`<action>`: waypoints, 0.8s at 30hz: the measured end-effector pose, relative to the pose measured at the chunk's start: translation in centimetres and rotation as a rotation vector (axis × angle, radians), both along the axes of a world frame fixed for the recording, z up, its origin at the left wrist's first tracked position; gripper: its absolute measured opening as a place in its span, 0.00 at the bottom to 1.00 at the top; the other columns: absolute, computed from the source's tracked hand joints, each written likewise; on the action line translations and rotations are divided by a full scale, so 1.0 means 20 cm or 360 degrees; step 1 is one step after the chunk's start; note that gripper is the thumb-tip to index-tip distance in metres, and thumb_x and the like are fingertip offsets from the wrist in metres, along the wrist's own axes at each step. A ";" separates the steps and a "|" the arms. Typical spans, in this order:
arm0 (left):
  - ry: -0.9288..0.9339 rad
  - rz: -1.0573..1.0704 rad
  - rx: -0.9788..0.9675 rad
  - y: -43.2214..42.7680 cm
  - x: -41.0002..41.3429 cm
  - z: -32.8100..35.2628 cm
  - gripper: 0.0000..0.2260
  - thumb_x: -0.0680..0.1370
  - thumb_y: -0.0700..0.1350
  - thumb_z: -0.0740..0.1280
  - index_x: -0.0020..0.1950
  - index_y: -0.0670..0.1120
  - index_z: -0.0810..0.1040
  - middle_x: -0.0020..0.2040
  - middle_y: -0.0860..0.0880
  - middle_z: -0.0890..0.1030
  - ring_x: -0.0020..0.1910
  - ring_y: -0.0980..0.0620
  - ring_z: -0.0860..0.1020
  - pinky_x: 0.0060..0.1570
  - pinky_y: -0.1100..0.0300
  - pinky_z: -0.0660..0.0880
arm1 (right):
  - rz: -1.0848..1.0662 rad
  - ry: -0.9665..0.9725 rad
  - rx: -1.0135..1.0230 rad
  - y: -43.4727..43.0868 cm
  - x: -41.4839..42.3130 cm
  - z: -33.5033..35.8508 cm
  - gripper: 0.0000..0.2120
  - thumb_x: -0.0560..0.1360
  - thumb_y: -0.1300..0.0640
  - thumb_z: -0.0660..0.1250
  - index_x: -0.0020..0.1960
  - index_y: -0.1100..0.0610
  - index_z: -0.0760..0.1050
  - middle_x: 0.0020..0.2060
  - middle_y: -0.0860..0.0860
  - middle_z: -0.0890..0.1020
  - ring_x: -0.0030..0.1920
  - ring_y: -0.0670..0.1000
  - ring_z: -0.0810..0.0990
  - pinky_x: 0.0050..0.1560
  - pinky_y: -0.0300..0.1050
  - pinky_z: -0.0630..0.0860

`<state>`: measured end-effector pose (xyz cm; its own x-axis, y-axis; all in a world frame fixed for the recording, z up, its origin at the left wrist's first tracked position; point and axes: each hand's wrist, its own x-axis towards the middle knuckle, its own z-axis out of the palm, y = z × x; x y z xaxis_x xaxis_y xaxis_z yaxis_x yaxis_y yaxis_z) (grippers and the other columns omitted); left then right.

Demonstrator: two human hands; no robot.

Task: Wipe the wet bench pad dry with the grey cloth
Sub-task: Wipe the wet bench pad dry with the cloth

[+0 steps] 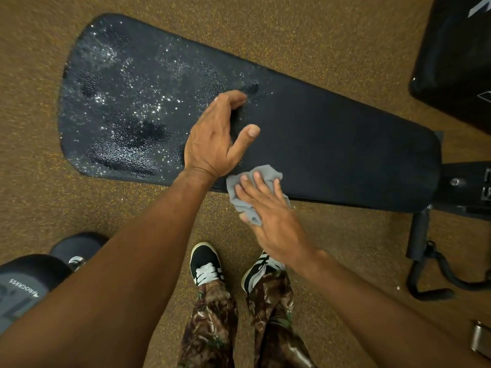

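Head view. The black bench pad (332, 144) lies across the frame on a brown speckled floor (39, 181), wide end to the left. Water droplets (119, 102) cover that wide end; the narrower right part looks matte and dry.

The left hand (212, 134) rests on the middle of the pad at the edge of the wet zone. Its fingers are bent with tips on the surface and the thumb spread, grasping nothing.

The right hand (268, 211) lies flat on the grey cloth (235, 185), fingers straight and pressing it down. The thumb tip shows at the cloth's lower edge. The cloth sits bunched on the pad's near edge, partly overhanging it.

The bench frame (465, 187) joins the pad at right. The person's shoes (206, 264) stand just below.
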<state>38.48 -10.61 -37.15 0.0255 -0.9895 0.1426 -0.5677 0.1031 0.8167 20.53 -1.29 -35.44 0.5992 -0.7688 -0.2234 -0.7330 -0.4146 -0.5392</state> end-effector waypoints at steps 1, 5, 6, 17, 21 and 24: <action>0.0023 0.0017 0.0045 0.00 0.01 0.01 0.36 0.79 0.72 0.50 0.68 0.43 0.71 0.64 0.50 0.80 0.64 0.53 0.78 0.57 0.61 0.72 | -0.0112 -0.0140 0.0186 -0.03 -0.02 0.05 0.28 0.84 0.41 0.46 0.75 0.55 0.65 0.75 0.49 0.66 0.79 0.49 0.58 0.79 0.53 0.50; 0.0226 0.0055 0.0223 -0.01 0.03 0.11 0.23 0.82 0.63 0.56 0.65 0.46 0.74 0.52 0.63 0.80 0.54 0.67 0.78 0.53 0.65 0.73 | -0.0912 -0.0661 0.0785 -0.16 -0.04 0.30 0.20 0.78 0.33 0.54 0.55 0.42 0.80 0.47 0.36 0.84 0.49 0.42 0.83 0.50 0.46 0.81; 0.0331 0.0045 0.0266 -0.01 0.03 0.14 0.21 0.83 0.61 0.57 0.63 0.47 0.76 0.50 0.62 0.81 0.53 0.67 0.79 0.54 0.63 0.75 | -0.1069 -0.0809 0.0872 -0.19 -0.02 0.34 0.20 0.78 0.33 0.55 0.52 0.42 0.81 0.46 0.42 0.85 0.48 0.46 0.83 0.51 0.49 0.81; 0.1121 -0.0331 0.1041 0.11 0.11 0.26 0.18 0.76 0.45 0.75 0.63 0.40 0.79 0.56 0.46 0.85 0.56 0.48 0.84 0.54 0.55 0.81 | -0.1790 -0.1490 0.1405 -0.32 0.10 0.36 0.17 0.79 0.58 0.67 0.66 0.61 0.74 0.58 0.59 0.83 0.57 0.58 0.83 0.58 0.59 0.80; 0.0973 -0.0215 0.1032 0.14 0.13 0.25 0.11 0.82 0.48 0.68 0.59 0.41 0.78 0.57 0.41 0.83 0.55 0.43 0.83 0.56 0.43 0.81 | -0.1730 -0.1298 0.1410 -0.31 0.07 0.32 0.16 0.78 0.62 0.68 0.65 0.57 0.74 0.56 0.52 0.84 0.58 0.55 0.83 0.59 0.61 0.79; 0.0475 -0.0083 0.0909 0.16 0.11 0.27 0.11 0.81 0.55 0.67 0.53 0.48 0.79 0.48 0.47 0.84 0.48 0.45 0.84 0.51 0.39 0.81 | -0.1695 -0.1220 0.1378 -0.29 0.09 0.29 0.17 0.78 0.63 0.68 0.66 0.57 0.73 0.58 0.53 0.83 0.59 0.55 0.82 0.58 0.59 0.80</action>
<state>40.74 -7.45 -31.83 -0.0676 -0.9085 -0.4123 -0.3135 -0.3730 0.8733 22.25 -7.07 -29.62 0.0593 -0.6997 -0.7120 0.0732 0.7144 -0.6959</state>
